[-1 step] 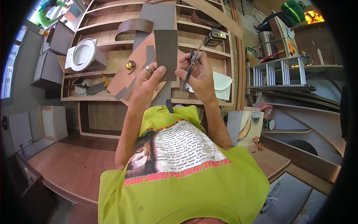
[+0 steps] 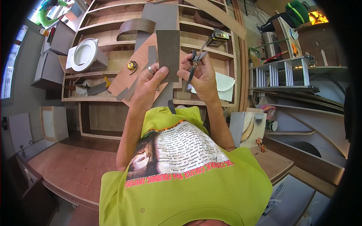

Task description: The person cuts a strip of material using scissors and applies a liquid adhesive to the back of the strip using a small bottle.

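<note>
In front of my chest I hold up a dark grey-brown laminate piece, a flat upright rectangle. My left hand, with a ring on one finger, pinches its lower left edge between thumb and fingers. My right hand is closed around a pair of scissors with black handles, close to the piece's lower right edge. Whether its fingertips also touch the piece I cannot tell. Behind the hands lie a reddish-brown board, narrow grey strips and a yellow-and-black tape measure.
A wooden shelf frame spreads beneath the work. On it are a curled brown strip, a toilet seat-shaped white item, a yellow-black tin and a white sheet. Right stands an aluminium ladder. Two other people work farther off.
</note>
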Demonstrator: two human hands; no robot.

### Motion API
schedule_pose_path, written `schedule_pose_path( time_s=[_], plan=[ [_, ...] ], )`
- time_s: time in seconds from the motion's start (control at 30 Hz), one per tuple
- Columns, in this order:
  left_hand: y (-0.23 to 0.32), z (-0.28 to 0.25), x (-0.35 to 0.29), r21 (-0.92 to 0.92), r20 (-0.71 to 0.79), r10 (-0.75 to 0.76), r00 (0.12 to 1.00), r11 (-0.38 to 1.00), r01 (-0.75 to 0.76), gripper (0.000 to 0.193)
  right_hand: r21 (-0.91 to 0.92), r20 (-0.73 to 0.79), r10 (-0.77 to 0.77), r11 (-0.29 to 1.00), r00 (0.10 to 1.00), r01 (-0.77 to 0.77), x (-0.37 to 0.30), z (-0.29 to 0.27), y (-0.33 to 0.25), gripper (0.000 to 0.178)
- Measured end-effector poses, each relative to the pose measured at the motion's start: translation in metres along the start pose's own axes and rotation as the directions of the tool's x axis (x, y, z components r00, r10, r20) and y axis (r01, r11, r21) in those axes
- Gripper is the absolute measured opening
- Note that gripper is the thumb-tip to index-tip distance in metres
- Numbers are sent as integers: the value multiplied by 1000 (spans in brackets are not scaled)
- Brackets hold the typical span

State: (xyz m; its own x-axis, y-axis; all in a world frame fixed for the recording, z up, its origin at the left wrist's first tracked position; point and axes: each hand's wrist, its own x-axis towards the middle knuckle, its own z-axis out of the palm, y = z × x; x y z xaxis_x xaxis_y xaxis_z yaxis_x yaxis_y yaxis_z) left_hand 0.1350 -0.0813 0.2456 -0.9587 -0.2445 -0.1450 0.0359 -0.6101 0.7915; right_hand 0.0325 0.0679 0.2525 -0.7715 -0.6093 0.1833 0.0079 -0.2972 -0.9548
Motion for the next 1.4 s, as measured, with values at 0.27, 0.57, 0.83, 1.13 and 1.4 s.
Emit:
schedule_pose_path(
  time_s=[0.27,0.57,0.83,1.13,1.4],
  plan=[
    [-4,-16,10,303,4,104,995,948,-101,18,-28,30,63,998,998,-62,7,-7,10,46],
    [6,-10,17,78,-226,211,951,977,-198,16,-193,175,469,878,866,-437,-43,-30,24,36],
    [6,-8,20,123,-130,193,973,976,-177,16,-165,225,489,872,843,-461,-41,-21,22,33],
    [9,-1,14,133,-27,86,996,988,-82,19,-7,330,477,864,815,-503,-42,-19,21,37],
    [15,2,9,169,26,100,995,980,-103,18,16,300,388,911,871,-412,-41,-6,11,44]
  ],
)
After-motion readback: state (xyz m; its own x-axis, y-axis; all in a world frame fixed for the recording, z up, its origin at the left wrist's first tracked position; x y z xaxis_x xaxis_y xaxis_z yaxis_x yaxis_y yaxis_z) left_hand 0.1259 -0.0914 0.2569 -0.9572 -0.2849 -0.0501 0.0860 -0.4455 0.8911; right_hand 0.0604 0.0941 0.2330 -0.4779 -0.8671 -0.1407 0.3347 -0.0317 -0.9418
